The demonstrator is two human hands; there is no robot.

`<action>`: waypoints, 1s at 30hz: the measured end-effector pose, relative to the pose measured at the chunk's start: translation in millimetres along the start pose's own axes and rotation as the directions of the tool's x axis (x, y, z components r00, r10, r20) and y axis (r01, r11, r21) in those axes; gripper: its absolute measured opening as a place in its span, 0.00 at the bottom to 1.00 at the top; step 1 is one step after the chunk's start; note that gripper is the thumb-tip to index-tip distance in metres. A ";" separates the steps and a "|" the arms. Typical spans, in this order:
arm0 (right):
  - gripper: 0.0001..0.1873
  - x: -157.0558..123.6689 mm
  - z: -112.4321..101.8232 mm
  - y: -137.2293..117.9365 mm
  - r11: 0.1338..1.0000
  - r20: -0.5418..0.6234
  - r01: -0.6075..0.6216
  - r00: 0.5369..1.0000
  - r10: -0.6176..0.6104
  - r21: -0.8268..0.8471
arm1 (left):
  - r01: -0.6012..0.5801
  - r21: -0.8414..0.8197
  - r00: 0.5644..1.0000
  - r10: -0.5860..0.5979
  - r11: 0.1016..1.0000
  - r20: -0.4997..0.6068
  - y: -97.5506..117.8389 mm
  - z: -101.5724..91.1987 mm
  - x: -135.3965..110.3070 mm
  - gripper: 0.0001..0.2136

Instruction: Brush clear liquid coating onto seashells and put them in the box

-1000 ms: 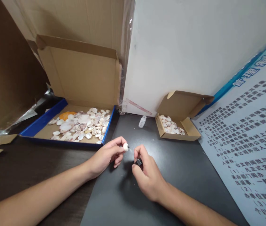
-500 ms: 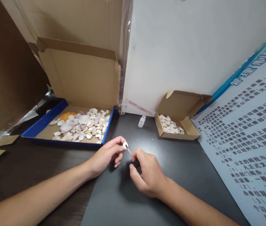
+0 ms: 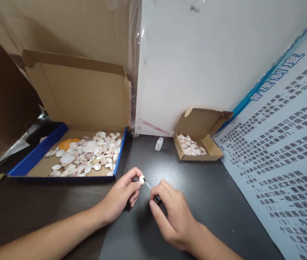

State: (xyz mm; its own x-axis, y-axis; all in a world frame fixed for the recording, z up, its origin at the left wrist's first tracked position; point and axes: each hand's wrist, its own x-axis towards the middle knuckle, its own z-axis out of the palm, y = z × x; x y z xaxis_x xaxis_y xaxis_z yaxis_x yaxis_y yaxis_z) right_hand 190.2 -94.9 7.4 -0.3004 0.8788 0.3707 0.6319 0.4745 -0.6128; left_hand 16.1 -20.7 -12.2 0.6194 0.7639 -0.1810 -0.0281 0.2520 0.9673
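Between the thumb and forefinger of my left hand (image 3: pixel 123 196) is a small white seashell (image 3: pixel 142 179). My right hand (image 3: pixel 173 213) is closed around the black cap of a small brush applicator (image 3: pixel 157 199). Its thin pale stem points up and left, and the dark tip meets the shell's face. Beyond my hands, a small clear glass bottle (image 3: pixel 159 144) with a pale label stands on the dark table without a cap. My curled fingers partly hide the applicator's cap.
At the left, an open blue-edged cardboard box (image 3: pixel 69 177) holds many shells and an orange one (image 3: pixel 68 144). A smaller cardboard box (image 3: pixel 196 157) with shells stands back right. A white panel (image 3: pixel 186 65) rises behind, and a printed poster (image 3: pixel 283 162) leans along the right.
The whole view has shifted, so the boxes and bottle sit slightly further left and lower. Both hands keep their hold, with the brush tip still at the shell.
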 end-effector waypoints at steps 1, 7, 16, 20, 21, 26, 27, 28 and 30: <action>0.03 -0.5 -0.4 -0.6 1.000 0.007 0.011 1.000 -0.011 0.001 | -0.001 0.009 1.000 0.001 1.000 0.007 0.2 0.2 -0.6 0.08; 0.04 -4.8 -1.7 -3.0 0.998 0.056 0.051 0.997 -0.053 0.029 | 0.012 0.066 0.998 -0.016 0.998 0.054 0.8 -1.5 -5.1 0.12; 0.06 -8.7 -6.3 -3.4 0.999 0.087 0.022 0.996 -0.024 0.028 | 0.016 0.070 0.997 -0.022 0.997 0.081 -0.2 -5.1 -5.0 0.12; 0.07 -10.4 -7.0 -2.9 0.998 0.087 0.052 0.995 -0.056 0.047 | 0.010 0.090 0.997 -0.017 0.996 0.080 -2.5 -7.1 -4.6 0.13; 0.07 -10.7 -7.2 -2.8 0.997 0.100 0.056 0.993 -0.061 0.053 | 0.009 0.099 0.997 -0.017 0.995 0.082 -3.2 -7.4 -4.6 0.13; 0.08 -11.1 -7.5 -2.2 0.999 0.083 -0.038 0.996 0.037 0.015 | 0.008 0.139 0.997 -0.019 0.990 0.076 -4.8 -8.6 -5.5 0.13; 0.08 -11.0 -7.4 -2.0 0.999 0.074 -0.029 0.997 0.028 0.022 | 0.007 0.143 0.997 -0.018 0.990 0.081 -4.7 -8.9 -5.7 0.14; 0.07 -10.9 -7.4 -1.9 0.999 0.072 -0.007 0.997 0.005 0.034 | 0.005 0.145 0.996 -0.018 0.989 0.087 -4.4 -9.1 -5.8 0.14; 0.07 -10.4 -7.4 -1.6 0.999 0.079 0.011 0.997 -0.014 0.038 | 0.002 0.147 0.995 -0.016 0.989 0.095 -3.8 -9.4 -5.8 0.14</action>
State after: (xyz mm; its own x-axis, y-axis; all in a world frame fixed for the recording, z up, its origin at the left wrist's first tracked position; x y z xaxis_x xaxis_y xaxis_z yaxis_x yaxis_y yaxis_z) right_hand 197.6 -105.1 9.7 -0.3646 0.8733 0.3231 0.6012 0.4857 -0.6345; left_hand 5.3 -20.5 -16.5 0.6917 0.6996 -0.1792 0.0891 0.1635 0.9825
